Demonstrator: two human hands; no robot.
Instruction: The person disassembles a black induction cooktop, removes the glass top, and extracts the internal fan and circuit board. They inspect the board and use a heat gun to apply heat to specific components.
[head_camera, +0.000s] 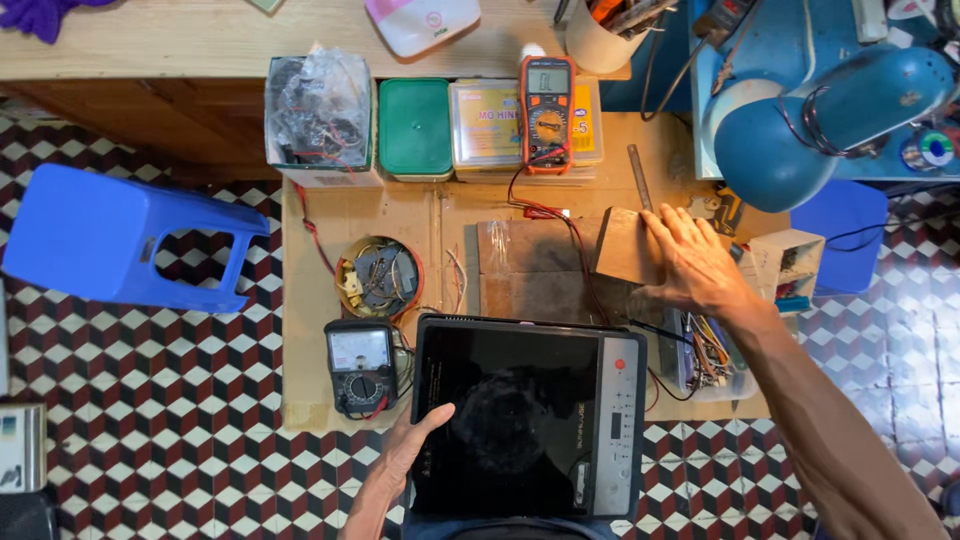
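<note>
A black glass induction cooktop (520, 420) with a grey control strip on its right side lies close to me at the bottom centre. My left hand (405, 450) holds its left edge, thumb on the glass. My right hand (695, 262) reaches forward and grips a small brown wooden block (625, 245), which is tilted up off the brown board (530, 270) beneath it. Red and black test leads (570, 235) run across the board from an orange digital multimeter (547, 112) at the back.
A black analog multimeter (360, 365) and a round tin of parts (378, 277) sit left of the cooktop. Green and yellow boxes (415, 128), a bagged parts box (318, 110), a blue lamp (830, 120), a parts tray (705, 355) and a blue stool (120, 238) surround the cardboard mat.
</note>
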